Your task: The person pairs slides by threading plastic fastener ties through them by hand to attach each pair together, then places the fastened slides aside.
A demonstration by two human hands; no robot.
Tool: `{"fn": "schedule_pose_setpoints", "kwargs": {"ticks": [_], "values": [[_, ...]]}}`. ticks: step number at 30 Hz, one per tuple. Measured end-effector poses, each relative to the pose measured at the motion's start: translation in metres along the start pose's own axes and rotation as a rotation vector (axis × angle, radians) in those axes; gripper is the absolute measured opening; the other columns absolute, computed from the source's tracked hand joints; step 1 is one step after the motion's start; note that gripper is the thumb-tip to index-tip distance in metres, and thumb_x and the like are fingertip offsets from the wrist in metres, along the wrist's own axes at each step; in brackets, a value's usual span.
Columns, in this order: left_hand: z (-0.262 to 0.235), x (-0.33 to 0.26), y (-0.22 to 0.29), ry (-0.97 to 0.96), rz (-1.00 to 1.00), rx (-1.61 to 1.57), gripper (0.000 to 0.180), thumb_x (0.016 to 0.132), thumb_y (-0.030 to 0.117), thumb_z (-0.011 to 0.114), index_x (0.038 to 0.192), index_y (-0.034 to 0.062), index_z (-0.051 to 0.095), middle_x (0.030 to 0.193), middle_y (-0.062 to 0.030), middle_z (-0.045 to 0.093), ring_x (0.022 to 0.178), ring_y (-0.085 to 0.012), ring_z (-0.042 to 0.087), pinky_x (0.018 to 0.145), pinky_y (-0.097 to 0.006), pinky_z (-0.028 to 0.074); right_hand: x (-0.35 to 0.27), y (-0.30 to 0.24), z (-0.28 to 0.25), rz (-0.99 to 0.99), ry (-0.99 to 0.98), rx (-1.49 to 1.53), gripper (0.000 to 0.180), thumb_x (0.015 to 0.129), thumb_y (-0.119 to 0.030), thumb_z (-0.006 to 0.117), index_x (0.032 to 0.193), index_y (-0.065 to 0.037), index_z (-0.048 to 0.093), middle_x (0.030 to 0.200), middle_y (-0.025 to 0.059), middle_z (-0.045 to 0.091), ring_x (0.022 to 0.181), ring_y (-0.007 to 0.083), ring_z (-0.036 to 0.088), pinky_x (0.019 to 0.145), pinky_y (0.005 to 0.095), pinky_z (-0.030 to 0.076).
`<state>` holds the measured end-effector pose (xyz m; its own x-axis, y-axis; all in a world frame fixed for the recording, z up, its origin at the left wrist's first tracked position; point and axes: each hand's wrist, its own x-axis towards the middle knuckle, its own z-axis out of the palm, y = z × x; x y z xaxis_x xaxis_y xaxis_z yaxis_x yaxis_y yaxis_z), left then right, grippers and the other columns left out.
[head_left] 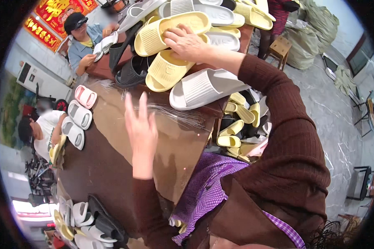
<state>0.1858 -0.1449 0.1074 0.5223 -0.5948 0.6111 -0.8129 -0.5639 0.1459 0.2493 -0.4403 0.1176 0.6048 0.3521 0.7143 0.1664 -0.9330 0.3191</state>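
My right hand reaches onto a pile of slide slippers, its fingers curled at the foot opening of a pale yellow slipper. Just below it lies a second yellow slipper, partly under that hand. A white slipper rests at the near edge of the pile, and black slippers lie to the left. Over the brown tabletop my left hand is raised with its fingers apart, holding nothing. Thin clear strands are spread on the table beyond it.
Across the table, one person handles a white slipper; another person sits at the left by a yellow one. Pink and white slippers line the table's left side. More slippers fill a space below right. A wooden stool and large sacks stand behind.
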Motion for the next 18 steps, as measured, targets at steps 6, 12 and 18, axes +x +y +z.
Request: {"fn": "schedule_pose_setpoints", "kwargs": {"ticks": [6, 12, 18], "values": [[0.075, 0.052, -0.034, -0.145, 0.024, -0.009, 0.055, 0.081, 0.013, 0.057, 0.133, 0.0233, 0.039, 0.137, -0.0216, 0.028, 0.114, -0.0447, 0.039, 0.091, -0.048, 0.039, -0.009, 0.008, 0.002, 0.012, -0.124, 0.005, 0.060, 0.066, -0.034, 0.069, 0.117, -0.010, 0.048, 0.133, 0.0008, 0.042, 0.130, 0.0201, 0.028, 0.102, 0.0537, 0.018], [0.126, 0.093, -0.043, -0.160, 0.032, 0.031, 0.059, 0.082, 0.016, 0.057, 0.134, 0.0301, 0.035, 0.138, -0.0169, 0.029, 0.108, -0.0484, 0.042, 0.088, -0.051, 0.041, -0.025, 0.056, 0.033, 0.033, -0.036, -0.014, 0.058, 0.070, -0.035, 0.066, 0.120, -0.012, 0.048, 0.136, -0.0009, 0.038, 0.133, 0.0190, 0.025, 0.102, 0.0569, 0.017], [0.158, 0.139, -0.064, -0.158, 0.062, 0.098, 0.060, 0.083, 0.018, 0.055, 0.135, 0.0341, 0.031, 0.138, -0.0156, 0.028, 0.100, -0.0500, 0.048, 0.084, -0.051, 0.042, -0.020, 0.088, 0.056, 0.128, -0.083, -0.041, 0.055, 0.075, -0.038, 0.060, 0.124, -0.016, 0.046, 0.139, -0.0035, 0.036, 0.130, 0.0203, 0.029, 0.097, 0.0577, 0.023]]}}
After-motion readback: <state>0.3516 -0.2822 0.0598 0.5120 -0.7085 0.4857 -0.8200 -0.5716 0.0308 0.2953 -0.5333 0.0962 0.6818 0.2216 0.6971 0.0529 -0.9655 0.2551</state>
